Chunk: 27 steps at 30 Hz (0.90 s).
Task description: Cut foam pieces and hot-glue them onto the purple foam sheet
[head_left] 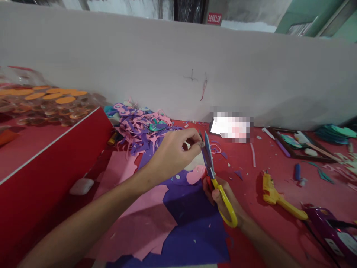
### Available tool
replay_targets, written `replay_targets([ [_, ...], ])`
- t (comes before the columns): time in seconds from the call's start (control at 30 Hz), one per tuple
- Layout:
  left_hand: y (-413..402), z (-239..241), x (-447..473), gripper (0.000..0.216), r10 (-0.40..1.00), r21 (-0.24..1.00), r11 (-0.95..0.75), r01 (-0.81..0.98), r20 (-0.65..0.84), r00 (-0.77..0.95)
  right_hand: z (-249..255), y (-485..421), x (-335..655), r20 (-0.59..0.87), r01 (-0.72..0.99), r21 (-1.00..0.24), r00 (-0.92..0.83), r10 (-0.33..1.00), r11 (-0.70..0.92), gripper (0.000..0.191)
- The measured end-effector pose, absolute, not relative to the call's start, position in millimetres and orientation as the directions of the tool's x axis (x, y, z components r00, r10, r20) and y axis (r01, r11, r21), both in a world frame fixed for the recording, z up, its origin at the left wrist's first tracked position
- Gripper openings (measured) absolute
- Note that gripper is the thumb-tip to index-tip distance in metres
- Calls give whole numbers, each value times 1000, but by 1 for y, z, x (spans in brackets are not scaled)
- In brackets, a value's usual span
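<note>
My right hand (223,195) grips a pair of scissors (224,201) with yellow handles, its blades pointing up and slightly apart. Close beside the blades, my left hand (178,150) is closed in a pinch at its fingertips. A small greyish bit shows there, too small to name. Below my hands lie a purple foam sheet (195,223) and a torn-edged pink foam sheet (131,223). A pink cut piece (196,175) and a purple piece with pale spots lie on them, partly hidden by my hands.
A heap of pink and purple scraps (139,128) lies at the back left, near a red divider (55,167). To the right are a lit phone (231,127), a yellow glue gun (281,199), a dark tray (304,158) and a purple device (331,230). A pale wall (139,67) stands behind.
</note>
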<state>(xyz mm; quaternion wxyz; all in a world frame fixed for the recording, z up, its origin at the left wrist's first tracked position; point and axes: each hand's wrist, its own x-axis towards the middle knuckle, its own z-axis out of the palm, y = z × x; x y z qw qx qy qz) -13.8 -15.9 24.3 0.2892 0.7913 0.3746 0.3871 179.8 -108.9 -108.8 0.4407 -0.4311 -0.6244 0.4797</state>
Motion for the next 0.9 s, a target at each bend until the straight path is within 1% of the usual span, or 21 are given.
replay_targets([
  [0.9,-17,26,-15,13,802,717,-576,392,405,438,-106,-107,178,127,117,-981,-213,969,154,65],
])
